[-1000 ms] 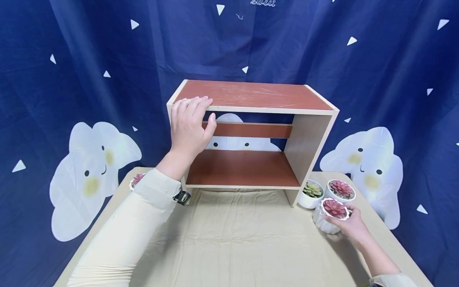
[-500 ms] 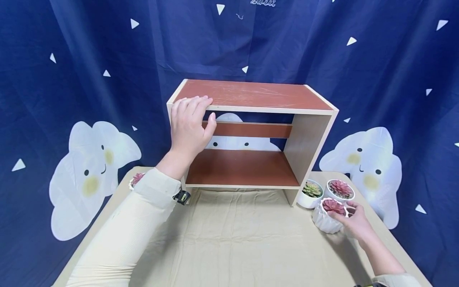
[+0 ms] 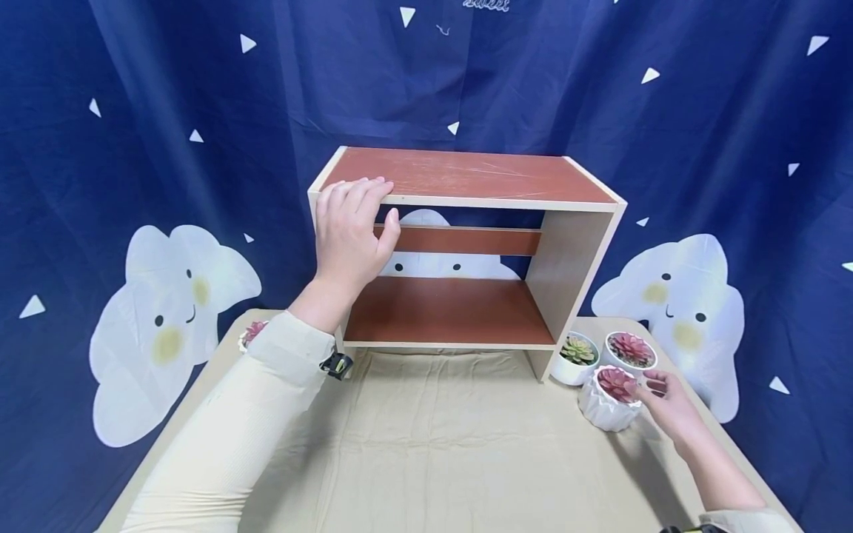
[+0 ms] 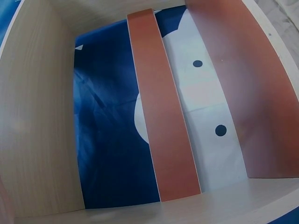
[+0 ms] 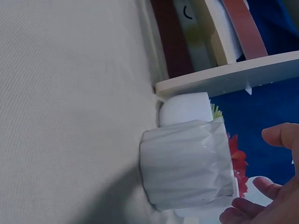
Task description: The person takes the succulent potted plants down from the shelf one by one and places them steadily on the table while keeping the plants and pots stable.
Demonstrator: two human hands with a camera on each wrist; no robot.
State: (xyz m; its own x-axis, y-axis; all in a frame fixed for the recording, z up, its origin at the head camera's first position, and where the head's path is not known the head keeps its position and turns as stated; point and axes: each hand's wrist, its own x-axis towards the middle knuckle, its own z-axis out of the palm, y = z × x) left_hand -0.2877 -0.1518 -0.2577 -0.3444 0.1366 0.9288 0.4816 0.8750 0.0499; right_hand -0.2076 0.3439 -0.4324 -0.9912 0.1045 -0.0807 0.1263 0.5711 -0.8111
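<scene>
My left hand (image 3: 352, 235) rests on the front left corner of a small shelf (image 3: 466, 176) with brown boards, its fingers lying over the top edge. The left wrist view looks into the shelf's inside, past a brown crossbar (image 4: 163, 107). My right hand (image 3: 669, 411) is beside a white faceted pot with a red succulent (image 3: 608, 409), thumb and fingers spread apart with nothing between them. In the right wrist view the thumb (image 5: 280, 135) stands clear of the faceted pot, which sits upright on the cloth.
Behind the faceted pot stand a white pot with a green succulent (image 3: 571, 370), close to the shelf's right side, and another with a red succulent (image 3: 631, 351). A potted red succulent (image 3: 252, 333) is partly hidden behind the left sleeve. A blue curtain (image 3: 533, 74) hangs behind.
My right hand has let go of the faceted pot and drawn back to the right, its fingers parting. The pot stays about where it was. The left hand has kept its place.
</scene>
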